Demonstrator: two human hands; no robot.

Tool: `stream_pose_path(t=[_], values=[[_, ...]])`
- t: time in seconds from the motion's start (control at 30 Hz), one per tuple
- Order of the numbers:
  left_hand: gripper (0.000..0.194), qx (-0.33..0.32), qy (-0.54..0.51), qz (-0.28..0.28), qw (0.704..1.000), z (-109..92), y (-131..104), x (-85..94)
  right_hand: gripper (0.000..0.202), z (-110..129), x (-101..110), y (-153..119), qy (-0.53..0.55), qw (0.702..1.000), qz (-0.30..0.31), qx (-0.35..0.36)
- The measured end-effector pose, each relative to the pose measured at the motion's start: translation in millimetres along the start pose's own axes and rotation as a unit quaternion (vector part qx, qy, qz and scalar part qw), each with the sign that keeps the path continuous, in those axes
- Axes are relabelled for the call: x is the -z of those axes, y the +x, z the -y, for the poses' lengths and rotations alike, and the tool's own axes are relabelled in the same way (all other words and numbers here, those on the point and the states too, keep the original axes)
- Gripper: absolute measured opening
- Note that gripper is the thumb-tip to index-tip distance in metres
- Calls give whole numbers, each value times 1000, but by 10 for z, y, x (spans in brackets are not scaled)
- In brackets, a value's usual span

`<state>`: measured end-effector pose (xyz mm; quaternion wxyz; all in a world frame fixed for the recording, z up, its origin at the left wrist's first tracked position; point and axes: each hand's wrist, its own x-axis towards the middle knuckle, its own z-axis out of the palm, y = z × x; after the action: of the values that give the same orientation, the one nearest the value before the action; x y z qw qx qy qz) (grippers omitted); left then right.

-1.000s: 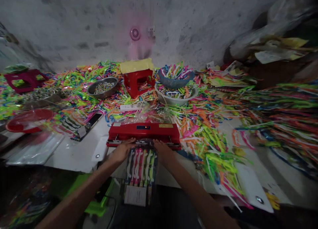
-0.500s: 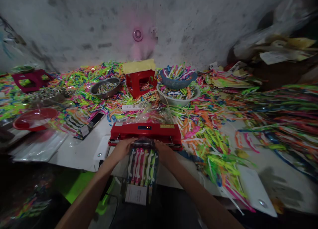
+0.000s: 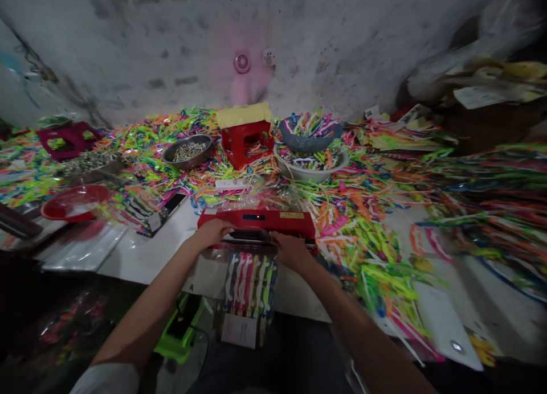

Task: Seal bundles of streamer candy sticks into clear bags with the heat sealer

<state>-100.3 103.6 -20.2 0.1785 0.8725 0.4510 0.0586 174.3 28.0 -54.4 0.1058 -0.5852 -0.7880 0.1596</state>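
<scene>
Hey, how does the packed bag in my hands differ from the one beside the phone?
The held bag has its top end between your left hand and right hand, at the red machine; the other bag lies untouched by the phone. The held bag's lower end extends past the table edge, while the other bag lies slanted on it. Both show colorful strips and a pale label.

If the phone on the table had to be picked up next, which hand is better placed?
Probably the left hand: it is nearer the phone, which lies left of the red machine. The right hand is farther away, on the other side of the bag.
</scene>
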Motion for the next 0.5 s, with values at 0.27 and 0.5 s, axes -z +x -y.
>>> stream_pose_path(t=[0.27, 0.5], values=[[29, -29, 2, 36, 999, -69, -5, 65, 55, -27, -188, -21, 7, 1000, 27, 14], [27, -94, 23, 77, 992, -455, 477, 609, 41, 13, -98, -74, 42, 999, -9, 32]])
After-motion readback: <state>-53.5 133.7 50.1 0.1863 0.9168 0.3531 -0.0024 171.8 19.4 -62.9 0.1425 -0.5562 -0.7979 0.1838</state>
